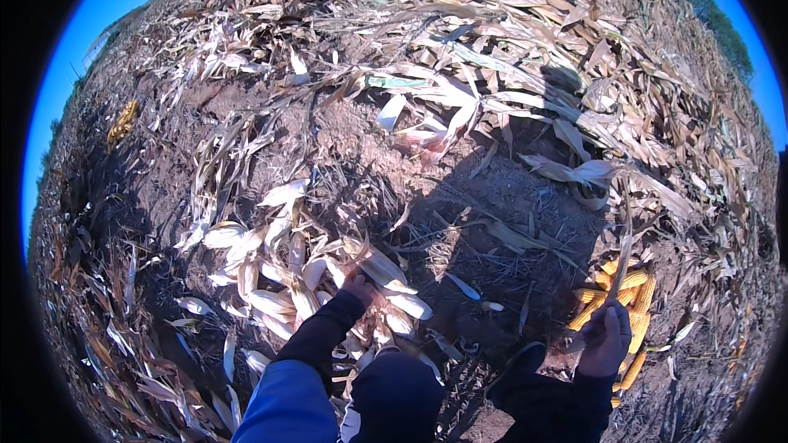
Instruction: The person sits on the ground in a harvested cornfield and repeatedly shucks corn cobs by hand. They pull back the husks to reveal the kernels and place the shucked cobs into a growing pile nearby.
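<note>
My left hand (359, 290) reaches into a heap of corn ears in pale dry husks (274, 304) beside my knee. Its fingers touch a husk-covered ear (378, 266), but they are partly hidden, so a firm hold cannot be made out. Farther right, my right hand (604, 335) has its fingers closed on a long, narrow dry corn leaf (624, 246) that points away from me. Just beyond and beside that hand lies a pile of bare yellow corn cobs (640, 295) on the soil.
Dry corn stalks and leaves (542, 31) lie thickly across the far ground. Loose husks (431, 132) rest on bare soil ahead. Another small pile of yellow cobs (123, 123) is at far left. My knee (397, 397) and shoe (523, 360) are between the two near piles.
</note>
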The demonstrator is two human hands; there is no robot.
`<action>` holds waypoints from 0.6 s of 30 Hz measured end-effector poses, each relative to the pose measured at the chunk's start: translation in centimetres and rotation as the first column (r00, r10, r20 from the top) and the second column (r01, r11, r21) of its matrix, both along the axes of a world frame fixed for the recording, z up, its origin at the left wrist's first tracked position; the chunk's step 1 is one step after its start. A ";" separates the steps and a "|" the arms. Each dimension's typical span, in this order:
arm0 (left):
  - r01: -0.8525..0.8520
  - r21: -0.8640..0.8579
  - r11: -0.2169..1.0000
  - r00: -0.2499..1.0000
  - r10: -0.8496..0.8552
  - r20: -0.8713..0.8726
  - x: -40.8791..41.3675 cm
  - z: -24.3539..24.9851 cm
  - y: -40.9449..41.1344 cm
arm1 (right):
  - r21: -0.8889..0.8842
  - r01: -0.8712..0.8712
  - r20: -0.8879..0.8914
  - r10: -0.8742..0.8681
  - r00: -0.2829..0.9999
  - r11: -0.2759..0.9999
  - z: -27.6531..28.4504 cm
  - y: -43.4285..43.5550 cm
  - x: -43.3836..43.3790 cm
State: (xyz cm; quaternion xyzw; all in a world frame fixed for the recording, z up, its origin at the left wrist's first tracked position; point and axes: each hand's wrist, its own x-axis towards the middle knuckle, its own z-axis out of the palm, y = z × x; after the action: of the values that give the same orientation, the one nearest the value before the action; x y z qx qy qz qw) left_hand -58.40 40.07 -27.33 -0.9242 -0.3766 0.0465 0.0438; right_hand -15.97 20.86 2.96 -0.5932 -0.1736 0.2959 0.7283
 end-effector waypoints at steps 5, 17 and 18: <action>-0.022 -0.110 0.994 0.945 0.057 0.323 1.6 7.5 1.0 | -0.055 -0.080 0.019 0.081 0.997 0.995 -0.2 0.8 -1.0; 0.484 -0.653 0.582 0.143 0.684 0.716 14.3 29.0 -1.2 | -0.374 -0.404 0.719 0.536 0.443 0.835 -3.5 4.0 -8.9; 0.500 -0.686 0.529 0.166 0.719 0.675 15.2 31.2 -2.4 | -0.372 -0.395 0.717 0.530 0.453 0.840 -3.5 4.0 -9.4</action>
State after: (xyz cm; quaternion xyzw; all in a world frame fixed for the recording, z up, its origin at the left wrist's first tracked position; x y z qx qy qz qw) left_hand -43.17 37.70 3.83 -0.5674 -0.3151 -0.3795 -0.6594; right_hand -25.35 24.84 -0.51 -0.6436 -0.6116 0.1981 0.4152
